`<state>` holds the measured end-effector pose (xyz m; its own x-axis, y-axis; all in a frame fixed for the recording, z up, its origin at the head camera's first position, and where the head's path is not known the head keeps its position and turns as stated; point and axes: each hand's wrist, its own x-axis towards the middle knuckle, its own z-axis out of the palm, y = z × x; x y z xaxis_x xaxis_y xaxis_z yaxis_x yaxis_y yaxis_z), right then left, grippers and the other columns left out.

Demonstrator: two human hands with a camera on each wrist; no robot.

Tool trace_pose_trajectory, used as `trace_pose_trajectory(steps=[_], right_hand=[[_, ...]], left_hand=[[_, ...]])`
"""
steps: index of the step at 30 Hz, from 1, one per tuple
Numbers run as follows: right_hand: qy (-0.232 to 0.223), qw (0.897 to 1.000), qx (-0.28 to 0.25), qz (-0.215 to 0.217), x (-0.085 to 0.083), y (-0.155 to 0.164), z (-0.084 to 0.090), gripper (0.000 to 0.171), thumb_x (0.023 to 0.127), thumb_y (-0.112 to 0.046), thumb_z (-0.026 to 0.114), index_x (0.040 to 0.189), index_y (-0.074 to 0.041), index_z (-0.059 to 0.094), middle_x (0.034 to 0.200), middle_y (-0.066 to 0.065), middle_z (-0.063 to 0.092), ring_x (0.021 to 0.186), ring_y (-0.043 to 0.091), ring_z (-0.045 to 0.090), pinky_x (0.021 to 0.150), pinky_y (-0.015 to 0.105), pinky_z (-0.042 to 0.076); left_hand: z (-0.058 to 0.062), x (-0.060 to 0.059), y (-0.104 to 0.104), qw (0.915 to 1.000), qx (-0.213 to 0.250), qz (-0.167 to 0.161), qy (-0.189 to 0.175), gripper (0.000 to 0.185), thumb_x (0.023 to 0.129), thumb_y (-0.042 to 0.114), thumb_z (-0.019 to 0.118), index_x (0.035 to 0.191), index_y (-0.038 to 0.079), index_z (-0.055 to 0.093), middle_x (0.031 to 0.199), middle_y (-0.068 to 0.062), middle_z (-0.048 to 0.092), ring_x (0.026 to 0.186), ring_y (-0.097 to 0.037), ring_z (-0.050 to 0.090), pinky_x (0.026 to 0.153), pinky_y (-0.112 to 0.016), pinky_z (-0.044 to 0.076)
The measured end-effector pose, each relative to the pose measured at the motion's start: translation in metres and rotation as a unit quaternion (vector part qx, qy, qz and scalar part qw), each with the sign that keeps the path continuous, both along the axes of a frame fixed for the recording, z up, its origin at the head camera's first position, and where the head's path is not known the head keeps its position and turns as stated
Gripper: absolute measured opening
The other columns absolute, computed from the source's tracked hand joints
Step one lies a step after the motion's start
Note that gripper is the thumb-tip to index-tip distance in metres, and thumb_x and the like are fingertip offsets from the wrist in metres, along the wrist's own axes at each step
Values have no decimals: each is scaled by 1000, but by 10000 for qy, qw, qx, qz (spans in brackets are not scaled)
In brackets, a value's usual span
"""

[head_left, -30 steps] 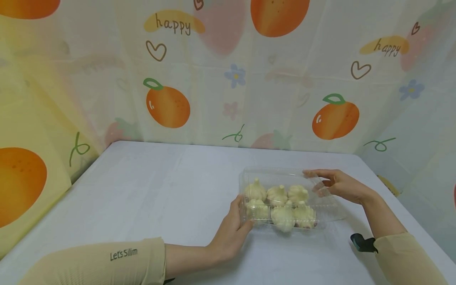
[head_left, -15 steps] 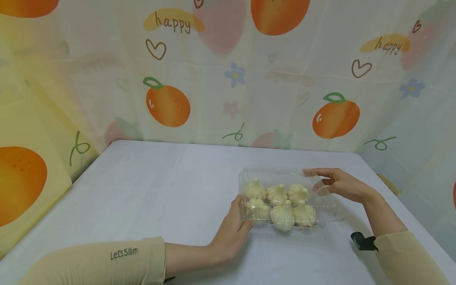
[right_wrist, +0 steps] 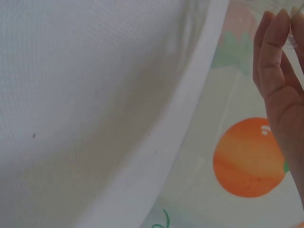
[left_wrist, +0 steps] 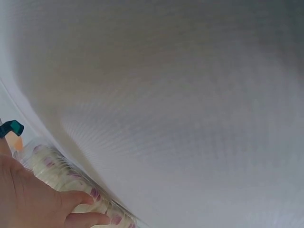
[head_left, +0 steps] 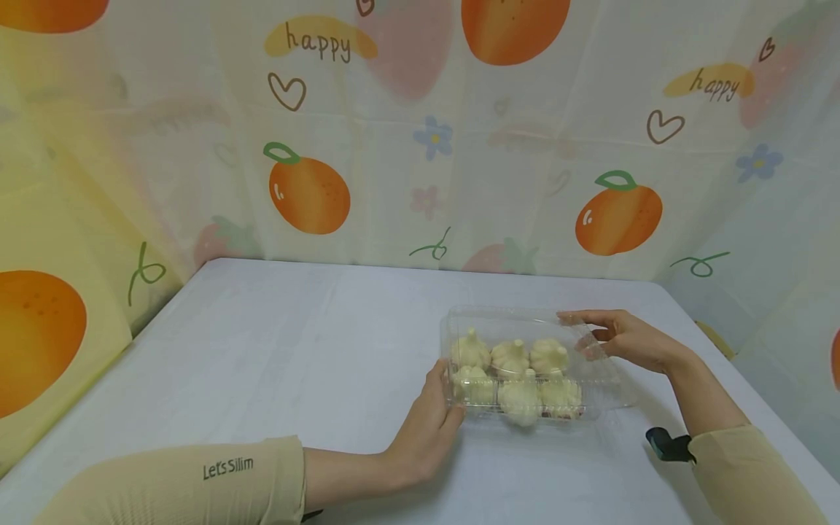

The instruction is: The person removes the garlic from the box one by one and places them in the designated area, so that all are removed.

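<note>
A clear plastic clamshell box (head_left: pixel 525 319) lies on the white table (head_left: pixel 295 350) right of centre, with several pale garlic bulbs (head_left: pixel 510 357) inside. My left hand (head_left: pixel 429 421) grips the box's left end, thumb on top and fingers curled against its near side. In the left wrist view those fingers (left_wrist: pixel 78 209) press on the box (left_wrist: pixel 52 171). My right hand (head_left: pixel 623 339) holds the far right end, fingers along the lid's rim and thumb below. The right wrist view shows the right hand's fingers (right_wrist: pixel 278 71) beside a sliver of the clear plastic box (right_wrist: pixel 278 4).
A curtain printed with oranges, hearts and "happy" (head_left: pixel 308 189) walls the table at the back and both sides. The table's right edge (head_left: pixel 715 343) is close behind my right hand. A black wrist mount (head_left: pixel 666 445) sits on my right forearm.
</note>
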<state>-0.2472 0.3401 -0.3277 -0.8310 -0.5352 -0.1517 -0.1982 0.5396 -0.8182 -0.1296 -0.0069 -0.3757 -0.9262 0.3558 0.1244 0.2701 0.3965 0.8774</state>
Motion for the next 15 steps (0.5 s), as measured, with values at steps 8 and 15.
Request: trace_pose_trajectory(steps=[8,15], right_hand=[[-11,10000,35,-10,-1,0,0,64,85,-10,63,143,-12,36,151,20,29,107,36,56,86,32,51],[-86,9997,159,-137,-1,0,1,63,85,-9,63,142,-14,39,151,17,28,108,33,57,84,30,51]], left_hand=[[0,0,-1,10000,-73,-21,24,62,96,14,33,147,-4,2,156,-22,6,146,-30,8,118,-49,14],[1,2,-2,9999,-158,-15,28,56,97,10,28,146,-5,6,154,-24,13,144,-31,17,117,-48,19]])
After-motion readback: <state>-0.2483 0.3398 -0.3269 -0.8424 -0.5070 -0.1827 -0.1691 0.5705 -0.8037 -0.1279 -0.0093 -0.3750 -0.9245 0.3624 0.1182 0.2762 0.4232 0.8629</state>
